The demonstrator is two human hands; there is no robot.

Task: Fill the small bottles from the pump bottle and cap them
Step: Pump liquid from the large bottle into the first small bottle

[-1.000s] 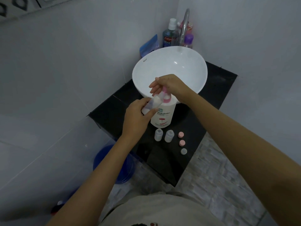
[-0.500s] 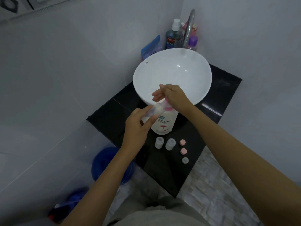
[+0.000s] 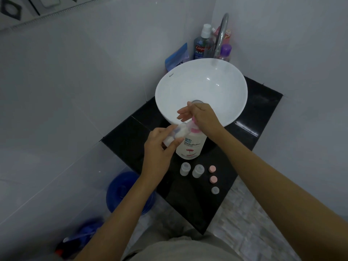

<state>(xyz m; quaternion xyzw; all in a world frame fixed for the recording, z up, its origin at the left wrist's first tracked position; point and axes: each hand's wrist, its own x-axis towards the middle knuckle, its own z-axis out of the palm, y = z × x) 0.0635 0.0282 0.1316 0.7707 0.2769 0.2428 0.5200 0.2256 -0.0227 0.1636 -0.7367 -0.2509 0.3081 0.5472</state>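
Bathroom corner, black counter [image 3: 250, 147]. Near its front edge: three loose caps [image 3: 213, 179] and two open small bottles [image 3: 191, 169]. Left hand [image 3: 160, 147] grips a small bottle [image 3: 174, 135] at the spout; right hand [image 3: 201, 115], fingers straight, presses the pump bottle [image 3: 191, 146]. White sink [image 3: 222, 81] behind.

Glossy white ceramic basin [image 3: 226, 87]; polished black stone counter [image 3: 263, 106]; shiny metal tap [image 3: 222, 32]; translucent plastic small bottles [image 3: 185, 168].

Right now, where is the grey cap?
In the head view, the grey cap lies on the black counter, nearest the person, below the two pink caps, right of the two open small bottles.
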